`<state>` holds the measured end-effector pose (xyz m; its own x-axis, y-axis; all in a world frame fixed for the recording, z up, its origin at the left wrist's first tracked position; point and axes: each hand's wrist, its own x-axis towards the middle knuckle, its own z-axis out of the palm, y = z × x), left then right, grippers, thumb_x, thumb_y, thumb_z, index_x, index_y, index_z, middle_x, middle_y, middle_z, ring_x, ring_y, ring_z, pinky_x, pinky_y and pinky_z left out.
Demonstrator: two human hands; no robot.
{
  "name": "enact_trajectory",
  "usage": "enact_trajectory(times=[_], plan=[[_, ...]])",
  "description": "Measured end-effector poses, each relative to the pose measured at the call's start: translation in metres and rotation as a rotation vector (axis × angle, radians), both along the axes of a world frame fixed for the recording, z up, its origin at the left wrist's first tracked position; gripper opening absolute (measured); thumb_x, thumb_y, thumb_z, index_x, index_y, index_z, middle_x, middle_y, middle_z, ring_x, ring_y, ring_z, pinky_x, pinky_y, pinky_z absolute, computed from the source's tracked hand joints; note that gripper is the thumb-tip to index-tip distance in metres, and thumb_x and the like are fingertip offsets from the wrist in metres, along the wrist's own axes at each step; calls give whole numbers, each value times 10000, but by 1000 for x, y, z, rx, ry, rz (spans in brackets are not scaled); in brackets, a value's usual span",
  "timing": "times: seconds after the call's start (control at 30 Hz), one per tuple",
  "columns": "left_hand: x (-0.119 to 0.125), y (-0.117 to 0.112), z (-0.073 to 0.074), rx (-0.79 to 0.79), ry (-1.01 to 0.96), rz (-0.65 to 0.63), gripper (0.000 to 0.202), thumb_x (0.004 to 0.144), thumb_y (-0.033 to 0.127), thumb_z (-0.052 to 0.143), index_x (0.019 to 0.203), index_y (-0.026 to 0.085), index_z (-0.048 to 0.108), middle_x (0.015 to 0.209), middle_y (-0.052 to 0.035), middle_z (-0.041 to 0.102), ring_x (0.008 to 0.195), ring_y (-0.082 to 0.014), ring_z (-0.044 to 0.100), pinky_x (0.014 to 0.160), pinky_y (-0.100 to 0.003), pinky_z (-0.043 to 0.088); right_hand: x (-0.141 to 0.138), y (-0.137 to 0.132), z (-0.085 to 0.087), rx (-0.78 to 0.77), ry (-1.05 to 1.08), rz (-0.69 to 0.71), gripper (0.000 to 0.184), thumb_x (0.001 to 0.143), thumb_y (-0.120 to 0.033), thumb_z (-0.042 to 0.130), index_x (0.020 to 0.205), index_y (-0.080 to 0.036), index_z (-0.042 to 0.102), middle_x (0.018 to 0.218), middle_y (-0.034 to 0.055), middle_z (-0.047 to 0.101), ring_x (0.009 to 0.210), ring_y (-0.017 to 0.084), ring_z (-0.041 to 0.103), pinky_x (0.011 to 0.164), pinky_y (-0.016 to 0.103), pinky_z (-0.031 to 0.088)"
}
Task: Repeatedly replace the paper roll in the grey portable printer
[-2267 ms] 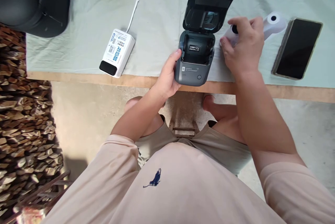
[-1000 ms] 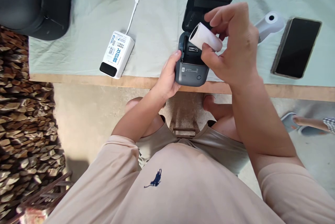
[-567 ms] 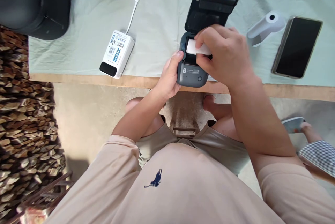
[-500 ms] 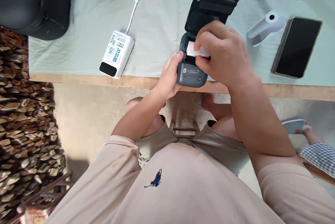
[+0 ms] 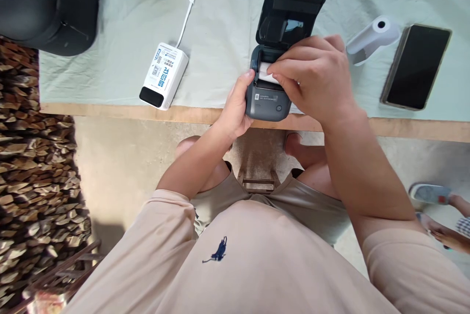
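- On the tabletop [image 5: 216, 50], a white power bank [image 5: 167, 72] lies left; a white curved object [image 5: 372, 40] and a phone [image 5: 418, 67] lie right.
- The right hand [image 5: 316, 74] hides part of the white roll [image 5: 263, 72].
- The dark grey device [image 5: 270, 103] stands lid up, the roll inside its compartment.
- The left hand [image 5: 238, 103] clasps the device's left side; the right's fingertips pinch the roll.

Soft, bright light pales the cloth [image 5: 220, 20], a shadow [image 5: 107, 235] dims the floor [image 5: 121, 167], and small print [image 5: 268, 97] blurs.
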<state>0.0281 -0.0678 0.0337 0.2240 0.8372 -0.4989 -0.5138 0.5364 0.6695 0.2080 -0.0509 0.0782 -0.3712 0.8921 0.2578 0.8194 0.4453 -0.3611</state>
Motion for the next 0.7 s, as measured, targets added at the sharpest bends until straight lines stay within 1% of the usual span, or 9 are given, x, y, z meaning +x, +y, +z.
enact_trajectory(times=[0.13, 0.2, 0.27, 0.37, 0.47, 0.6, 0.7], plan=[[-1, 0, -2, 36, -41, -8, 488, 1114, 708, 616, 1073, 233, 717, 1146, -80, 861, 1498, -349, 762, 1183, -434, 697, -2, -4, 2, -8, -5, -30, 364, 1163, -277, 468, 1059, -349, 809, 1194, 2, 885, 1201, 309, 766, 1105, 555, 491], [-1, 0, -4, 64, -41, -8, 476, 1099, 707, 652, 1081, 236, 716, 1155, -71, 856, 1491, -342, 765, 1162, -415, 700, -3, -5, 5, -44, -31, -61, 329, 1146, -259, 502, 1057, -319, 813, 1197, 36, 875, 1192, 333, 772, 1110, 567, 486], [-1, 0, -6, 89, -32, -10, 451, 1083, 695, 691, 1091, 244, 713, 1156, -62, 850, 1483, -336, 767, 1143, -403, 701, -4, -3, 8, -79, -64, -98, 262, 1095, -226, 562, 1010, -295, 801, 1153, 63, 865, 1212, 366, 771, 1101, 580, 479], [-2, -1, -9, 101, -7, -20, 408, 1076, 657, 711, 1112, 251, 702, 1126, -50, 835, 1447, -330, 784, 1108, -399, 710, -5, 2, 11, -135, -97, -110, 177, 999, -191, 649, 944, -314, 763, 1109, 53, 857, 1236, 389, 757, 1086, 591, 477], [-2, -2, -10, 99, 28, -37, 368, 1065, 611, 732, 1151, 256, 690, 1110, -36, 824, 1405, -328, 806, 1074, -401, 718, -3, 8, 11, -182, -130, -82, 168, 937, -171, 692, 947, -330, 744, 1157, 36, 857, 1224, 398, 747, 1070, 603, 480], [-2, -3, -11, 111, 37, -34, 360, 1047, 587, 758, 1177, 257, 693, 1090, -24, 816, 1372, -327, 822, 1050, -395, 719, 0, 11, 8, -141, -100, -65, 167, 938, -161, 679, 912, -319, 725, 1125, 39, 854, 1156, 392, 747, 1038, 604, 472], [-2, -2, -10, 108, 20, -28, 340, 1062, 568, 748, 1173, 250, 698, 1073, -20, 813, 1364, -316, 825, 1068, -395, 712, 1, 10, 3, -87, -65, -50, 169, 996, -200, 670, 900, -322, 737, 1074, 35, 847, 1072, 359, 737, 994, 582, 465]])
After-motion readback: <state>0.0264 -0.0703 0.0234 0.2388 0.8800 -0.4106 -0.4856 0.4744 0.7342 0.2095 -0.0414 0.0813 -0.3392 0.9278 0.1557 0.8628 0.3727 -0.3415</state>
